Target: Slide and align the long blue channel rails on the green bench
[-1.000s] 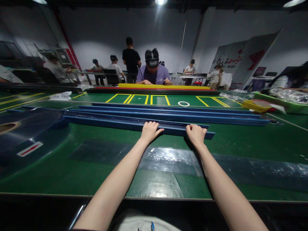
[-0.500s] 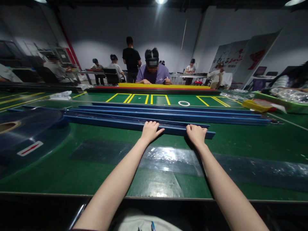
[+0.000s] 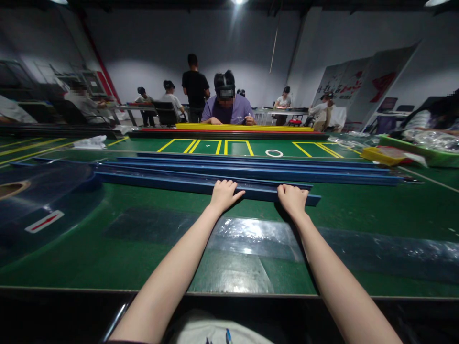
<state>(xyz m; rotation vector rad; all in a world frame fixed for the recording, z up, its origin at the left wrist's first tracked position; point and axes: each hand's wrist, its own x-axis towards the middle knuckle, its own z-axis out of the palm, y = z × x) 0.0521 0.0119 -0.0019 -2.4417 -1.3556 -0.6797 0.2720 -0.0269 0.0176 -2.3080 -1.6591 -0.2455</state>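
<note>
A long blue channel strip [image 3: 172,184] lies slantwise on the green table [image 3: 136,267], its right end nearest me. Over its near wall my left hand [image 3: 224,195] is curled, the fingers reaching inside and the thumb pointing right along the edge. Close to the strip's right end, my right hand [image 3: 293,198] grips the same wall with bent fingers; its fingertips are hidden inside the channel. More blue strips [image 3: 344,177] lie just behind this one. A flat clear plastic sheet [image 3: 251,236] stretches across the table under my forearms.
At left sits a large roll of clear film [image 3: 53,191] with a cardboard core. Yellow, red and black strips [image 3: 244,128] lie across the far side, before a co-worker in purple [image 3: 229,107]. A white ring [image 3: 274,153], a yellow tray [image 3: 382,156] and a green bin [image 3: 416,152] stand farther back.
My hands and the strip they hold keep the same place. The co-worker's hand opposite has shifted slightly.
</note>
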